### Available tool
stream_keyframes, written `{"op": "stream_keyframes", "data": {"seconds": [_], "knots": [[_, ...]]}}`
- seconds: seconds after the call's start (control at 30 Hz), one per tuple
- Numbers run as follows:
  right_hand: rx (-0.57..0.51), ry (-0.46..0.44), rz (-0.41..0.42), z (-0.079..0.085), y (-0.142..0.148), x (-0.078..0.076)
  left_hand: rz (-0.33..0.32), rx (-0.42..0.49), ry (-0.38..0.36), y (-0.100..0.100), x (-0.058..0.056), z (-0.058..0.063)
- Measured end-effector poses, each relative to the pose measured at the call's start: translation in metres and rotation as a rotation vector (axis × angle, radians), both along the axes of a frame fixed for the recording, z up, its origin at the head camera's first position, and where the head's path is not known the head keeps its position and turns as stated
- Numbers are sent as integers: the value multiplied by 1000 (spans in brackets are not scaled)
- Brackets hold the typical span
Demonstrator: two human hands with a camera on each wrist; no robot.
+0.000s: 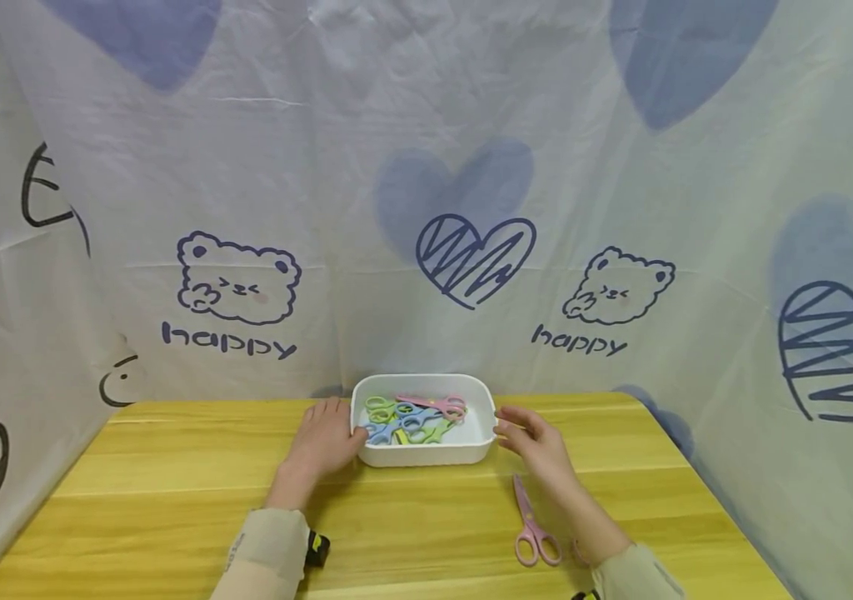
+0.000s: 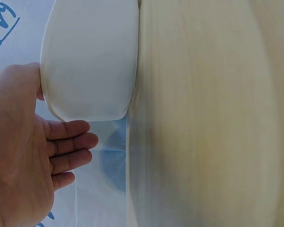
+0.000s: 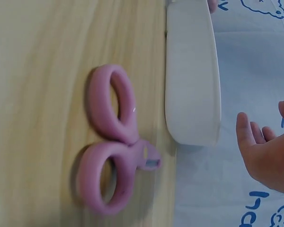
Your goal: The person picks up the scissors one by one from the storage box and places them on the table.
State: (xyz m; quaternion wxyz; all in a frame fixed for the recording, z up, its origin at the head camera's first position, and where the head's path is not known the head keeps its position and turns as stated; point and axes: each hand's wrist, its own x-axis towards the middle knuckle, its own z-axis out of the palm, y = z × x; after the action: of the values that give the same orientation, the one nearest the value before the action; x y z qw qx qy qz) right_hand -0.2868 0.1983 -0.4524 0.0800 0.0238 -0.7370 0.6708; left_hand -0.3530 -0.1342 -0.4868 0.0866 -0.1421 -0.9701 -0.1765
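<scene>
A white plastic box [image 1: 426, 455] stands near the table's back edge, with several green, blue and pink scissors [image 1: 430, 406] lying in it. My left hand [image 1: 327, 437] is at its left end. The left thumb hooks over the rim, and the fingers [image 2: 71, 144] lie along the outer end wall. My right hand [image 1: 539, 442] is beside the right end, fingers loosely bent and holding nothing; the right wrist view shows a gap between fingertips and box. Pink scissors [image 1: 533, 529] lie on the table below the right hand, blades toward the box.
The wooden table [image 1: 396, 533] ends just behind the box at a hanging white cloth [image 1: 336, 167] printed with hearts and bears. Another pink loop [image 1: 579, 552] shows partly behind the right forearm. A black strap piece [image 1: 317, 550] sits at the left wrist.
</scene>
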Motion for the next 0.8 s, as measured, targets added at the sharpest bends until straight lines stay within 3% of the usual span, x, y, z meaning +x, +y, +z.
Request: {"op": "stream_keyframes", "data": {"seconds": [0.53, 0.8], "knots": [[-46, -21, 3, -4, -30, -27, -4, 11, 3, 0, 1, 0], [44, -41, -28, -6, -41, -40, 2, 4, -9, 1, 1, 1]]}}
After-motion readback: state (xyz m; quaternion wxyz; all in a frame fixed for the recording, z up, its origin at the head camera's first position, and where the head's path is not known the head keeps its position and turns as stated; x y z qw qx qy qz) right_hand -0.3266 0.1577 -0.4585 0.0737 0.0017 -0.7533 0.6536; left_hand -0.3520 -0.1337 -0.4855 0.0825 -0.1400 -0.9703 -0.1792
